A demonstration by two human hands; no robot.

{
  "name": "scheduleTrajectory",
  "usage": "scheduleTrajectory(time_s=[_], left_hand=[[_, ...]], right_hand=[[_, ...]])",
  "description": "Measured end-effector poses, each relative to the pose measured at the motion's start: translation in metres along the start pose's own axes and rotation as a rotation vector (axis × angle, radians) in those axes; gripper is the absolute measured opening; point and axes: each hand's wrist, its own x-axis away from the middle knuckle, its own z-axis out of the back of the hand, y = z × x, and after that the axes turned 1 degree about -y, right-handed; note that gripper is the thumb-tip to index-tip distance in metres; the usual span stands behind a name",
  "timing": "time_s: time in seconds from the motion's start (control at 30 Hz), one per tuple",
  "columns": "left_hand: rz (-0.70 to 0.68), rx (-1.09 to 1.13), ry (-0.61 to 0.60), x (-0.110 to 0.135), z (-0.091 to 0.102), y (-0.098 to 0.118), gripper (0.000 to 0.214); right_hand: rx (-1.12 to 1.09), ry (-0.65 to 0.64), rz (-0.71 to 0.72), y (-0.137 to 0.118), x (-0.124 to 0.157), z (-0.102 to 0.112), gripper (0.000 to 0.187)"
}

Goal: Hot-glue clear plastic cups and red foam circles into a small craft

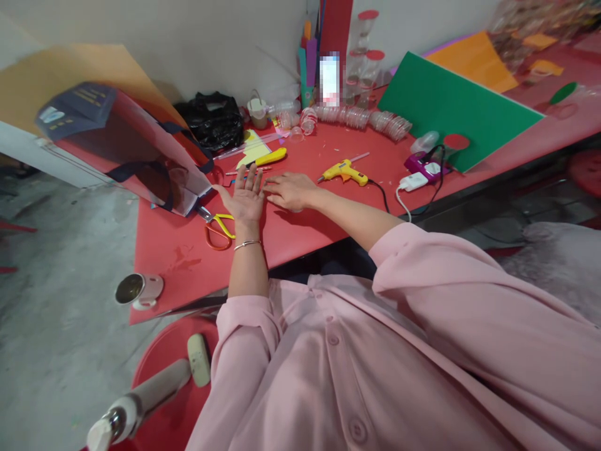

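Palm up, my left hand (pixel 245 195) is held over the red table (pixel 300 235) with its fingers spread and nothing in it. My right hand (pixel 292 190) is palm down beside it, fingers stretched out toward the left fingertips, also holding nothing visible. Scissors (pixel 218 228) with one yellow and one orange handle lie just left of my left wrist. Beyond my fingers is a yellow-handled cutter (pixel 270 156), near a yellow sheet of paper (pixel 254 148). A yellow hot glue gun (pixel 344 172) lies to the right of my right hand.
A metal mug (pixel 149 291) stands at the table's left corner. Stacked clear plastic cups (pixel 350 116) line the back, near a black plastic bag (pixel 211 119). A green board (pixel 451 109) leans at the right, behind a purple power strip (pixel 425 164). A transparent bag (pixel 154 144) stands at left.
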Motion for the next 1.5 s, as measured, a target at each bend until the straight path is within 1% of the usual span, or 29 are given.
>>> scheduleTrajectory(time_s=[0.3, 0.5, 0.73, 0.9, 1.0, 1.1, 1.23, 1.37, 1.5], left_hand=[[-0.006, 0.012, -0.008, -0.002, 0.003, -0.003, 0.088], [0.000, -0.003, 0.007, 0.000, 0.000, 0.000, 0.086], [-0.018, -0.028, 0.008, -0.001, 0.002, -0.002, 0.083], [-0.026, -0.040, -0.004, 0.000, 0.003, 0.001, 0.083], [-0.041, -0.023, -0.001, 0.001, 0.003, 0.002, 0.085], [-0.033, -0.011, 0.029, 0.001, 0.002, 0.000, 0.089], [0.005, -0.015, 0.056, -0.002, -0.001, -0.007, 0.088], [0.067, -0.015, 0.090, -0.006, -0.004, -0.015, 0.080], [0.089, -0.001, 0.081, -0.007, -0.007, -0.020, 0.075]], right_hand=[[-0.004, -0.015, -0.011, -0.004, 0.003, 0.005, 0.056], [-0.032, -0.037, -0.026, -0.004, 0.004, 0.005, 0.058], [-0.026, -0.036, -0.017, -0.003, 0.002, 0.003, 0.063], [-0.037, 0.000, -0.007, 0.004, -0.002, -0.002, 0.080], [-0.052, 0.005, 0.006, 0.006, -0.003, -0.002, 0.086], [-0.060, 0.020, 0.018, 0.006, -0.002, 0.000, 0.091], [-0.080, 0.093, 0.043, 0.003, -0.002, 0.000, 0.093], [-0.089, 0.127, 0.058, -0.003, -0.004, 0.001, 0.091], [-0.069, 0.157, 0.083, -0.008, -0.002, 0.005, 0.089]])
